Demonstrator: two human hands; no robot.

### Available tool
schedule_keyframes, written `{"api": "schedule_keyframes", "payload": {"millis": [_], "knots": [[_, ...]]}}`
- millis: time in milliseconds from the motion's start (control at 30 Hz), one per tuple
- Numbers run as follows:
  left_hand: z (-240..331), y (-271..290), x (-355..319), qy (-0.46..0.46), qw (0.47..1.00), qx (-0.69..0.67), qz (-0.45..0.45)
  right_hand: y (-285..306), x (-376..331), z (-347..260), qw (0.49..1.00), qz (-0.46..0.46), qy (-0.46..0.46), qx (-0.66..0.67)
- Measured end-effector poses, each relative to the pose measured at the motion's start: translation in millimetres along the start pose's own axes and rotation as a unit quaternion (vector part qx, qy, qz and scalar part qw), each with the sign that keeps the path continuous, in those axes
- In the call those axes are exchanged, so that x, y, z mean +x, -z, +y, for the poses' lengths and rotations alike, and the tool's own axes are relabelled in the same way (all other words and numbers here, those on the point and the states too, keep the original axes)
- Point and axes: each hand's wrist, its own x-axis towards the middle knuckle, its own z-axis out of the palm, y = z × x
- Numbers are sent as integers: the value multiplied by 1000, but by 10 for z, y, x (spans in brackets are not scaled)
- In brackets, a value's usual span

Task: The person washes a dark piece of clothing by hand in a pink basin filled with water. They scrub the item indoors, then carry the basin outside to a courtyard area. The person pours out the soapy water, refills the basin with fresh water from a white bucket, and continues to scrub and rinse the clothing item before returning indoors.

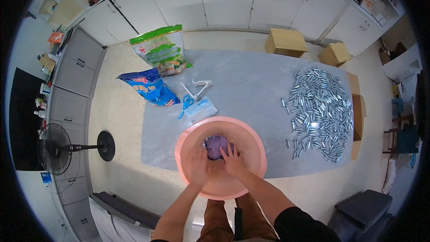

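Both hands in the pink basin (255, 152), purple bundle (215, 145) at its centre.
Right hand (233, 160): fingers spread wide, touching the bundle at its 4 o'clock side. Left hand (197, 166): inside the basin near the bundle's 8 o'clock side, blurred; we cannot tell its grip. We note the basin's rim overhangs the near edge of the grey table (251, 80) toward 6 o'clock. From the basin, a clear packet (201, 110) sits just beside the rim at 11 o'clock, with blue scissors (187, 103) alongside; we see little room there. The widest gap on the tabletop opens toward 1 o'clock. Loose metal cylinders (320, 112) lie well apart at 2 o'clock, spread close to the table's far-right edge.
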Motion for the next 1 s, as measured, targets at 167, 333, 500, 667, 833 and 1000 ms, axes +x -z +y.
{"api": "schedule_keyframes", "payload": {"millis": [167,333,500,667,833,1000], "knots": [[-190,-455,-76,115,982,74,-130,63,152,97,993,-28,116,24],[-592,-821,180,306,923,-204,-116,-173,272,91,922,24,-119,369],[-220,-416,504,565,622,-542,-14,352,-6,-437,756,-22,-179,629],[-584,-920,261,415,737,-524,99,402,-11,-322,865,89,-139,474],[-422,-427,370,366,835,-400,95,174,134,-8,882,205,-119,408],[-296,-368,320,266,938,-196,101,-254,170,140,986,46,-102,122]]}}
